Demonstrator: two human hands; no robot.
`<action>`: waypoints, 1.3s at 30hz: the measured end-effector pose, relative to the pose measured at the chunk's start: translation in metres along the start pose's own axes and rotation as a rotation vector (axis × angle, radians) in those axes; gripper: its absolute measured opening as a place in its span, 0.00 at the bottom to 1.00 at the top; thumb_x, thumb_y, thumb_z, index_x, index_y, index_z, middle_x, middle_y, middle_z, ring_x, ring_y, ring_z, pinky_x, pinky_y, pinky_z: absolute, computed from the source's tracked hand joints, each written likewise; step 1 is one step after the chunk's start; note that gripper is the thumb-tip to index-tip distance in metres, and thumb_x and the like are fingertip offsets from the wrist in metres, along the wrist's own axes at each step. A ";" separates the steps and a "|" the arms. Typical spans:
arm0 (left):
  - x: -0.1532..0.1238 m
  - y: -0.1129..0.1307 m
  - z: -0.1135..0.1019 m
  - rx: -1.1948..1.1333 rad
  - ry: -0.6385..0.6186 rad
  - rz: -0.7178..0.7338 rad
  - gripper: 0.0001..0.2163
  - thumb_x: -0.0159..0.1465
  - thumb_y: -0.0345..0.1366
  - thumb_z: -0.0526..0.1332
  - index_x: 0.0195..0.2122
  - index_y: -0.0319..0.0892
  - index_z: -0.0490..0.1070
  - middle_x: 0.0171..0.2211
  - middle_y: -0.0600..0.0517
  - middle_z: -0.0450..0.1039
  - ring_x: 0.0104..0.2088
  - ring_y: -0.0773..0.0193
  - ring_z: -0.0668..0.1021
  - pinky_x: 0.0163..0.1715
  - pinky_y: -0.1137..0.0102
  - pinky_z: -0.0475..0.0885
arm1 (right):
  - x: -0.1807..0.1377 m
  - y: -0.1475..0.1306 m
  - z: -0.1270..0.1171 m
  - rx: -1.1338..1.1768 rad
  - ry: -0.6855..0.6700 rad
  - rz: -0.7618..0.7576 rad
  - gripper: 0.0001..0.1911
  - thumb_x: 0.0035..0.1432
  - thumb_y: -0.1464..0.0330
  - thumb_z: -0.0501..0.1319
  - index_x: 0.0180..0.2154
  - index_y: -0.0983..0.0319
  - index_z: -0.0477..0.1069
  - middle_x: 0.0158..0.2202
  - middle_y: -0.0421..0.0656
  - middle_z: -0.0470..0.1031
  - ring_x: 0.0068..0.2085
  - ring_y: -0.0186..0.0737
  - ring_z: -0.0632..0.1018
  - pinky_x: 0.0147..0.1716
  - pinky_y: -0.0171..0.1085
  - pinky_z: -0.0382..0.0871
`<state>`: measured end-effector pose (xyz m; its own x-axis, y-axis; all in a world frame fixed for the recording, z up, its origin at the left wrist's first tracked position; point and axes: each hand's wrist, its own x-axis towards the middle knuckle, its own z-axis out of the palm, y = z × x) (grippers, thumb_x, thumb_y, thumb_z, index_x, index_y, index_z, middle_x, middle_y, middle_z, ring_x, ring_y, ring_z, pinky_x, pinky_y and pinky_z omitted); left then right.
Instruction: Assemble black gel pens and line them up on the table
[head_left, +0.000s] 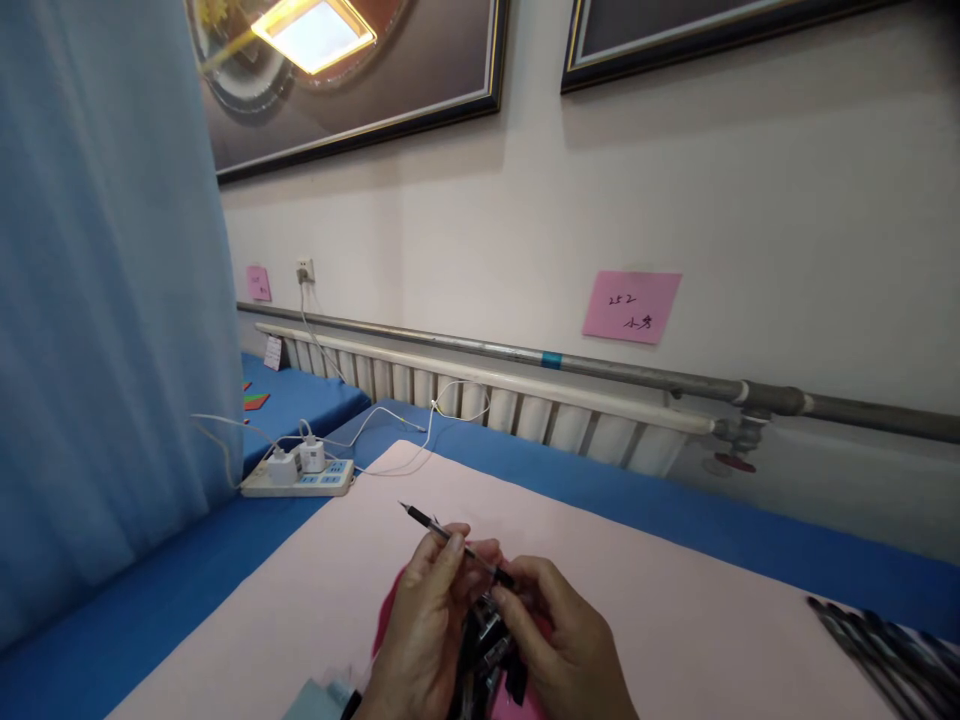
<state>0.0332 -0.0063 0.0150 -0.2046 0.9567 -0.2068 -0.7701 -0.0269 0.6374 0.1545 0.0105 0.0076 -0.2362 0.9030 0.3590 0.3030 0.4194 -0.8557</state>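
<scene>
A pink sheet (337,590) lies beneath the hands on a blue table (675,520). Beyond them a pale wall (750,200) rises, with a white radiator (510,410) low down and a metal pipe (487,348) just above it. Well off to the hands' left hangs a blue curtain (97,300).

Two framed pictures (420,100) hang high beyond the hands (one reflects a bright lamp), and two pink notes (632,308) are on the wall below them. One power strip (300,490) sits ahead and left of the hands, with two white chargers (283,468) plugged in. Several dark pens (885,640) lie side by side to the right, too blurred to count.

The left hand (424,620) is partly closed, thumb and fingers pinching one pen (427,522) along its barrel, tip pointing up and leftward. The right hand (574,640), fingers curled in, pinches the pen's dark other end. The pen is thus between both hands, above a pink container (384,622) holding black pieces (480,650), which I cannot count.
</scene>
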 end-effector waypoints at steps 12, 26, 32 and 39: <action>0.006 0.001 -0.004 0.031 -0.010 -0.009 0.12 0.57 0.35 0.63 0.41 0.39 0.66 0.32 0.44 0.79 0.33 0.63 0.79 0.37 0.70 0.71 | 0.000 0.016 0.005 -0.142 0.034 -0.187 0.08 0.60 0.62 0.54 0.34 0.57 0.69 0.28 0.39 0.75 0.28 0.36 0.75 0.27 0.31 0.68; 0.005 0.002 -0.003 0.056 -0.114 -0.005 0.10 0.56 0.39 0.64 0.34 0.40 0.67 0.26 0.49 0.76 0.28 0.64 0.77 0.32 0.71 0.69 | 0.001 0.016 0.002 -0.240 -0.054 -0.266 0.08 0.61 0.63 0.53 0.33 0.57 0.68 0.28 0.39 0.75 0.29 0.36 0.76 0.28 0.30 0.70; 0.003 0.002 -0.003 0.094 -0.115 0.002 0.11 0.56 0.40 0.64 0.34 0.39 0.68 0.28 0.48 0.76 0.28 0.65 0.76 0.31 0.71 0.68 | 0.000 0.013 0.004 -0.164 -0.148 -0.098 0.11 0.63 0.63 0.51 0.30 0.58 0.64 0.25 0.38 0.73 0.25 0.34 0.74 0.24 0.30 0.67; 0.003 0.003 -0.005 0.183 -0.097 0.030 0.09 0.58 0.39 0.62 0.30 0.38 0.69 0.27 0.48 0.76 0.31 0.65 0.77 0.37 0.71 0.68 | 0.000 0.017 0.003 -0.315 -0.133 -0.294 0.10 0.63 0.66 0.50 0.28 0.58 0.62 0.26 0.38 0.70 0.27 0.35 0.71 0.27 0.32 0.63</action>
<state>0.0274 -0.0051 0.0123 -0.1601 0.9799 -0.1192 -0.6403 -0.0112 0.7681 0.1570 0.0173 -0.0079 -0.4649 0.7300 0.5010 0.4665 0.6829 -0.5622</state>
